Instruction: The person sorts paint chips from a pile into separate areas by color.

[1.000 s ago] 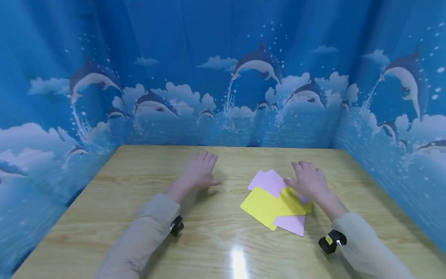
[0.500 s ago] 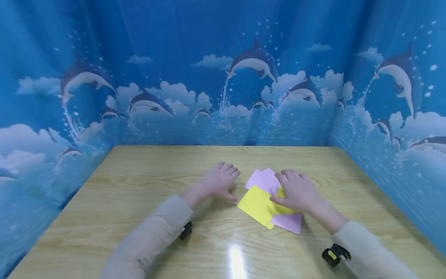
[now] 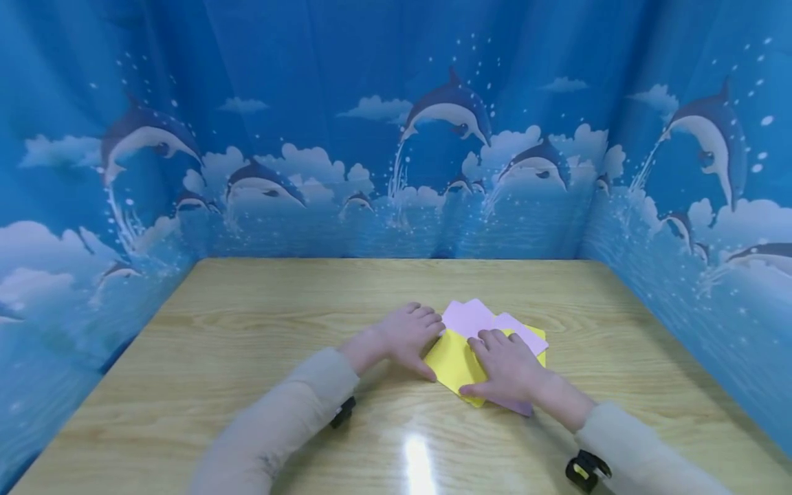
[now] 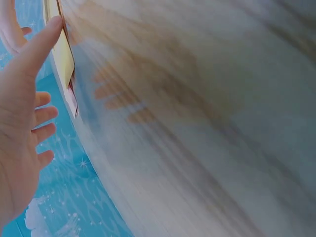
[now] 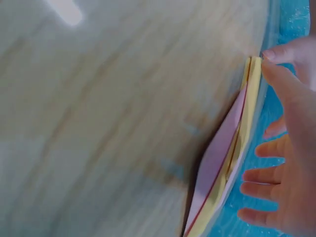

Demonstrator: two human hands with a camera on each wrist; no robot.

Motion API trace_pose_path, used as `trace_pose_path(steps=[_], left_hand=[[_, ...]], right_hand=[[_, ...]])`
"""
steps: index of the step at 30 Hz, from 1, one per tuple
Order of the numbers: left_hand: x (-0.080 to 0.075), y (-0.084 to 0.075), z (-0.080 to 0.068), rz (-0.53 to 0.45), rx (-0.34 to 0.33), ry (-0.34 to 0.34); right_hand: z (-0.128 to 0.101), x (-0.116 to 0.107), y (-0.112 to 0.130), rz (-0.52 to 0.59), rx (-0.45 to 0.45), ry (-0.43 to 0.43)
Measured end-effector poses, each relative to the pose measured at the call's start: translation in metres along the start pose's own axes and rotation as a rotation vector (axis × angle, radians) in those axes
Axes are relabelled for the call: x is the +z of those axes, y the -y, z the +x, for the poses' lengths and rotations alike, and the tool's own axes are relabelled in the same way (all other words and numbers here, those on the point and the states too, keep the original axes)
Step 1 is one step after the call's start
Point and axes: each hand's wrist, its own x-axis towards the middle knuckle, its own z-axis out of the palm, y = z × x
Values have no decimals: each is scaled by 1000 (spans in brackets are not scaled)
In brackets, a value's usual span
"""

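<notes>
A loose pile of yellow cards [image 3: 450, 357] and pink cards [image 3: 471, 316] lies on the wooden table [image 3: 260, 323], right of centre. My right hand [image 3: 502, 366] lies flat on top of the pile with its fingers straight. My left hand [image 3: 408, 335] rests on the table with straight fingers against the pile's left edge. In the left wrist view the thumb of the left hand [image 4: 19, 123] touches the edge of a yellow card [image 4: 61, 52]. The right wrist view shows the stacked cards [image 5: 232, 158] edge-on beside the right hand [image 5: 291, 158].
Blue dolphin-print curtains [image 3: 396, 137] close off the table at the back and on both sides. Bare wood stretches to the left [image 3: 204, 357] and along the front edge, where a ceiling light glares [image 3: 417, 464].
My left hand has slid right to the pile's left edge. My right hand has moved left and nearer over the cards, which have been pushed into a tighter pile.
</notes>
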Motion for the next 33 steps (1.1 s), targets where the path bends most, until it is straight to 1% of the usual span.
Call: trace_pose_path(steps=[3, 7, 9, 17, 20, 24, 28, 33], left_hand=[[1, -3, 5, -23, 19, 24], [2, -7, 10, -48, 21, 73], [2, -9, 12, -51, 21, 89], [0, -11, 15, -77, 52, 106], [-1, -12, 15, -77, 65, 90], [-1, -11, 15, -62, 101, 52], [1, -11, 16, -58, 120, 30], [3, -10, 18, -61, 122, 14]], right_hand=[[0, 2, 3, 15, -3, 52], [-1, 4, 7, 37, -5, 86], [-2, 4, 7, 42, -2, 93], [-3, 2, 7, 43, -34, 100], [-3, 1, 7, 45, -43, 91], [-2, 0, 7, 70, -35, 89], [-1, 0, 7, 97, 3, 95], [-1, -2, 7, 121, 55, 114]])
